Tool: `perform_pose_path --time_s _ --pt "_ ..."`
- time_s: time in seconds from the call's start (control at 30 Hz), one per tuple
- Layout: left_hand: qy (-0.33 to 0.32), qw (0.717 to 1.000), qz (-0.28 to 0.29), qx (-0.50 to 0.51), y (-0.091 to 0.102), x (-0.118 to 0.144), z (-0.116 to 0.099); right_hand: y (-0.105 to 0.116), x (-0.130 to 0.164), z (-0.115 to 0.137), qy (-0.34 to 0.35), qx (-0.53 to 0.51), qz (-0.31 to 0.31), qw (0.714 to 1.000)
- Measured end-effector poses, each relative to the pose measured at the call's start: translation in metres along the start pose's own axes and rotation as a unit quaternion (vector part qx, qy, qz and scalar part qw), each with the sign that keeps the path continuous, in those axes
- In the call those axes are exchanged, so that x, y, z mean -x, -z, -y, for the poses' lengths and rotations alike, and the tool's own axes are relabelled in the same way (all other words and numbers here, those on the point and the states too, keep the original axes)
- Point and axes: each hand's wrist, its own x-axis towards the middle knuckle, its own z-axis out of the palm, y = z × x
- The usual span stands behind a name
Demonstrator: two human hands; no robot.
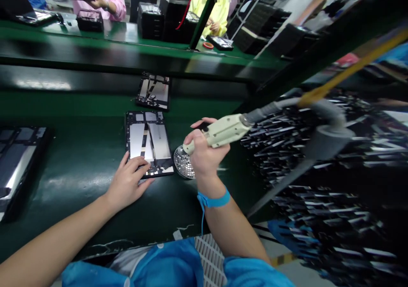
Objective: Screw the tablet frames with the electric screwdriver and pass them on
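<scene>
Opened tablet (148,140) lies flat on green bench (79,159), left hand (129,180) on its near-left corner, can't tell if gripping. Round perforated metal piece (183,163) just right of tablet. Right hand (205,153) grasps pale green handheld tool (226,130), grey hose (265,112) attached.
</scene>
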Motion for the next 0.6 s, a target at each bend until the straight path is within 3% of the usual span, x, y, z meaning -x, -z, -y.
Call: perform_pose_path --time_s 0.1,0.23,0.4,0.6 --pt "0.003 1.0 0.008 0.004 0.0 0.0 0.001 -0.017 0.029 0.019 -0.039 -0.049 0.088 0.994" --pt "0.009 1.0 0.016 0.007 0.001 0.001 0.002 -0.03 0.058 0.023 -0.085 -0.087 0.182 0.976" --pt "0.01 1.0 0.014 0.013 0.0 0.001 0.002 -0.032 0.065 0.017 -0.113 -0.091 0.191 0.971" --pt "0.007 1.0 0.01 0.021 -0.001 0.0 0.003 -0.033 0.064 0.02 -0.089 -0.059 0.206 0.973"
